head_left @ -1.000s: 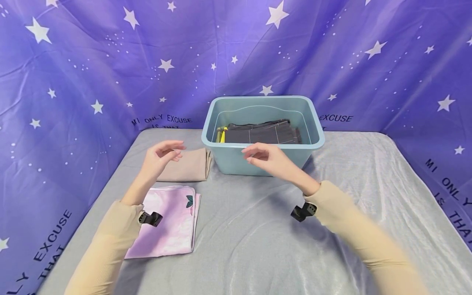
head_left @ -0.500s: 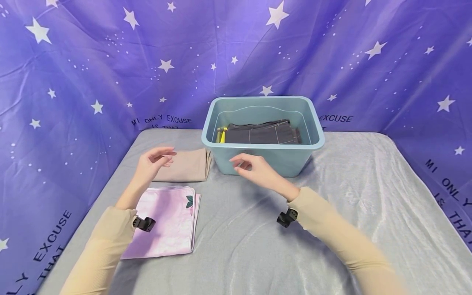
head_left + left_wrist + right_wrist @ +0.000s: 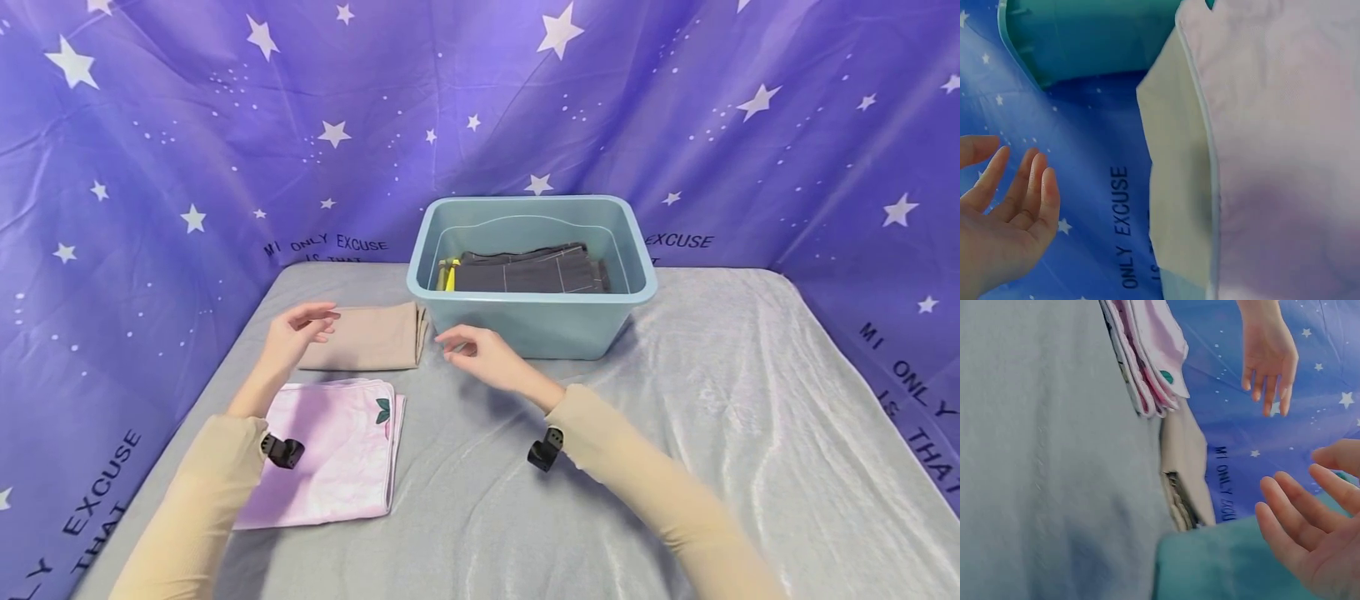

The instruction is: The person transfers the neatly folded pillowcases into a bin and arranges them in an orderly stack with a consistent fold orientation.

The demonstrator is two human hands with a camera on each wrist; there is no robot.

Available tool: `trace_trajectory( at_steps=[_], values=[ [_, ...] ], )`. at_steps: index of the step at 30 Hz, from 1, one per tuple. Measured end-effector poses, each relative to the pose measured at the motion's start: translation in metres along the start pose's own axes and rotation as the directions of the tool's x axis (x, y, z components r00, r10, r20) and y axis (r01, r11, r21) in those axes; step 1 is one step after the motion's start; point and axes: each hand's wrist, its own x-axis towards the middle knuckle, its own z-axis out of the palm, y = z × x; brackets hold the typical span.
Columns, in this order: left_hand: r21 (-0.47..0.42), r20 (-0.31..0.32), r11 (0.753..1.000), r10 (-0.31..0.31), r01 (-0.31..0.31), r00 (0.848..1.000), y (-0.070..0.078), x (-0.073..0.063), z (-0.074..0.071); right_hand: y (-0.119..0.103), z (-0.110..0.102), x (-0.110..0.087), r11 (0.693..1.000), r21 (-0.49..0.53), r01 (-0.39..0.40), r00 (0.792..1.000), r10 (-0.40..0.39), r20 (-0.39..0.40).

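My left hand (image 3: 291, 335) hovers at the left end of a folded beige cloth (image 3: 371, 337), fingers loosely bent and holding nothing. My right hand (image 3: 483, 357), likewise holding nothing, is in front of the lower left part of a blue-green plastic bin (image 3: 540, 329). Closer to me, partly covered by my left forearm, lies a folded pink cloth (image 3: 337, 454) with a green leaf print. The right wrist view shows the folded layers of the beige cloth (image 3: 1186, 469) and the pink cloth (image 3: 1160, 350) from the side. Relaxed, spread fingers (image 3: 1050, 194) of my left hand appear in the left wrist view.
Inside the bin are a folded dark cloth (image 3: 525, 271) with thin pale lines and a yellow item (image 3: 452, 275) at its left. A grey velvety cover (image 3: 712, 400) lies over the table. Purple curtains (image 3: 480, 100) with white stars stand behind and at both sides.
My right hand has come down and left from the bin's front rim. My left hand has drifted left and slightly lower. Bin and cloths stay where they were; the head view has shifted slightly.
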Motion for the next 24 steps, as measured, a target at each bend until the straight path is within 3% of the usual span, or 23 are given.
trace_trajectory(
  at_steps=[6, 7, 9, 13, 14, 20, 24],
  values=[
    [0.011, -0.024, 0.999, -0.03, 0.03, 0.999, -0.011, 0.004, -0.011, 0.013, 0.017, 0.01, 0.999, 0.015, -0.031, 0.999, 0.031, -0.016],
    [-0.024, -0.009, 0.999, -0.028, 0.028, 1.0, -0.018, 0.006, -0.015, 0.015, 0.019, 0.011, 0.999, 0.013, -0.034, 0.999, 0.034, -0.022],
    [-0.01, -0.007, 0.999, -0.04, 0.04, 0.999, -0.019, 0.007, -0.018, 0.018, 0.023, 0.015, 0.999, 0.01, -0.044, 0.998, 0.044, -0.033],
    [0.033, -0.029, 0.995, -0.098, 0.099, 0.995, -0.023, 0.01, -0.021, 0.022, 0.029, 0.02, 0.997, 0.013, -0.08, 0.996, 0.08, -0.038],
    [0.087, -0.051, 0.988, -0.12, 0.124, 0.991, -0.019, 0.01, -0.019, 0.023, 0.031, 0.022, 0.996, 0.016, -0.092, 0.995, 0.092, -0.036],
    [0.154, -0.093, 0.966, -0.196, 0.209, 0.976, -0.025, 0.014, -0.023, 0.025, 0.038, 0.027, 0.994, 0.003, -0.11, 0.993, 0.11, -0.04],
    [0.088, -0.079, 0.976, -0.191, 0.198, 0.978, -0.041, 0.017, -0.034, 0.027, 0.044, 0.031, 0.994, 0.001, -0.113, 0.992, 0.113, -0.054]
  ],
)
